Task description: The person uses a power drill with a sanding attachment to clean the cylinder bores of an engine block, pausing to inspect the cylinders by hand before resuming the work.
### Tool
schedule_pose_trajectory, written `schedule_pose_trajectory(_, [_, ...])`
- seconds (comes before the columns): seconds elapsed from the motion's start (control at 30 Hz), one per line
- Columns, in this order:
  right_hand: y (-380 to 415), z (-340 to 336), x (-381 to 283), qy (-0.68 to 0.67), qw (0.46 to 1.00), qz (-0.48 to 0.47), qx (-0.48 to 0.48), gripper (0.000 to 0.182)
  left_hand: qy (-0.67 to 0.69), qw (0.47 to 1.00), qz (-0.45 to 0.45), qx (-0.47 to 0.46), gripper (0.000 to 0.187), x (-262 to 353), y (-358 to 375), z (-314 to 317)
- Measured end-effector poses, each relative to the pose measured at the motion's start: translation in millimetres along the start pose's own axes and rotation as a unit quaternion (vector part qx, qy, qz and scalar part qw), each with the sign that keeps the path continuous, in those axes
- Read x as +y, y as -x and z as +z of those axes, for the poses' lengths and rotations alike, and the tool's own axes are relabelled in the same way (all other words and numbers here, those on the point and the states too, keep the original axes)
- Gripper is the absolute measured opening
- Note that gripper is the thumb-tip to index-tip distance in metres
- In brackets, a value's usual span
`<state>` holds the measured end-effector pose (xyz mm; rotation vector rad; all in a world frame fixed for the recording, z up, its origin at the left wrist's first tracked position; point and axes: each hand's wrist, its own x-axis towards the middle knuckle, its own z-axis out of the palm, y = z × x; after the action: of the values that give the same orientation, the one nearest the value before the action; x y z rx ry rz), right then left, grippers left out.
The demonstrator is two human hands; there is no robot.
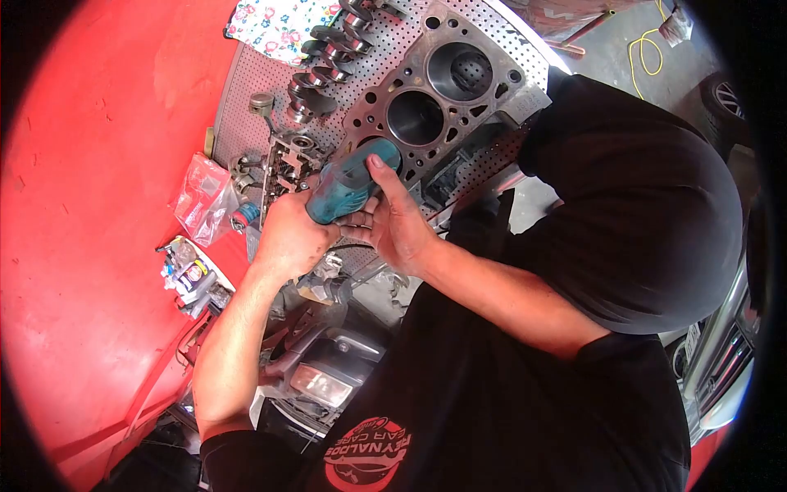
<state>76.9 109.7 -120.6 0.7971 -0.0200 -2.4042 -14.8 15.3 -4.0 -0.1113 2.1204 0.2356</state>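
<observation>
Between my hands is a teal, rounded power tool point(348, 184) with a smudged casing; its working end is hidden. My left hand point(297, 234) is closed around its lower left side, with the back of the hand showing. My right hand point(399, 220) holds it from the right, thumb along its upper end and fingers curled beneath. The tool's upper end overlaps the edge of a metal engine block point(447, 115) with large round cylinder bores. Left of the tool, near my left hand, lies a metal engine part point(287, 168) with many small fittings.
A crankshaft point(328, 57) lies on the perforated tabletop point(246, 90) beside a flowered cloth point(283, 29). A piston point(262, 102) and a clear plastic bag point(205, 197) are at the left. Rounded black cloth point(639, 205) fills much of the right side. A headlight point(322, 383) shows below.
</observation>
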Motion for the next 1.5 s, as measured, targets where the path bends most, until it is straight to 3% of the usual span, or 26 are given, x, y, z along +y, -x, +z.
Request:
schedule_pose_trajectory(0.2, [1.6,-5.5,6.7,0.008,0.999,0.009,-0.041,0.071,-0.026,0.999,0.015,0.02,0.028,-34.4,12.9,-1.2])
schedule_pose_trajectory(0.33, [4.1,-6.6,13.5,0.041,0.99,0.058,-0.118,0.07,0.058,0.998,0.008,0.035,0.025,-39.8,49.2,-12.0])
schedule_pose_trajectory(0.67, [14.2,13.0,13.6,0.111,0.964,0.098,-0.222,0.065,0.041,0.995,0.02,0.088,0.031,-33.1,103.0,-30.0])
schedule_pose_trajectory(1.0, [19.3,20.8,14.6,0.129,0.955,0.122,-0.239,0.063,0.027,0.996,0.003,0.086,0.033,-24.5,121.1,-38.1])
schedule_pose_trajectory(1.1, [19.8,23.7,14.6,0.126,0.954,0.126,-0.24,0.067,0.03,0.995,0.022,0.098,0.022,-21.3,120.1,-35.5])
schedule_pose_trajectory(1.2, [17.9,24.0,10.1,0.12,0.959,0.125,-0.224,0.072,0.032,0.995,0.022,0.086,0.033,-23.4,112.8,-33.6])
schedule_pose_trajectory(1.5, [14.1,19.6,8.1,0.101,0.968,0.123,-0.196,0.073,0.041,0.997,-0.018,0.059,0.032,-25.0,99.6,-31.3])
